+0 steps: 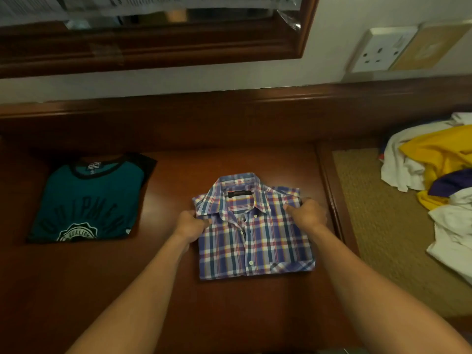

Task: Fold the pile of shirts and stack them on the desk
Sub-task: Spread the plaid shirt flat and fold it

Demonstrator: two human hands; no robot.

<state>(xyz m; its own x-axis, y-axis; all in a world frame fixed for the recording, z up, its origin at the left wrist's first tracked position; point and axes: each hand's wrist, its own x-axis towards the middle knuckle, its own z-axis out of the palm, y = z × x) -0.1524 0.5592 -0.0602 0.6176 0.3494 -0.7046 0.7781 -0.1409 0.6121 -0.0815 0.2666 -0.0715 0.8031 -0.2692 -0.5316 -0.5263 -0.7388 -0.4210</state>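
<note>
On the bench [229,315], a folded plaid shirt [255,241] lies centre; left hand [191,223] and right hand [306,213] each pinch a shoulder. Lifting both sides level should keep the folds for stacking on the teal tee [86,200].

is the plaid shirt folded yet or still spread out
Folded. The plaid shirt lies as a compact rectangle on the desk, collar up, sleeves tucked under; left hand and right hand grip its shoulders.

left hand [190,223]: fingers pinch plaid shirt [258,249] | right hand [307,213]: fingers pinch it too | both forearms extended
</note>
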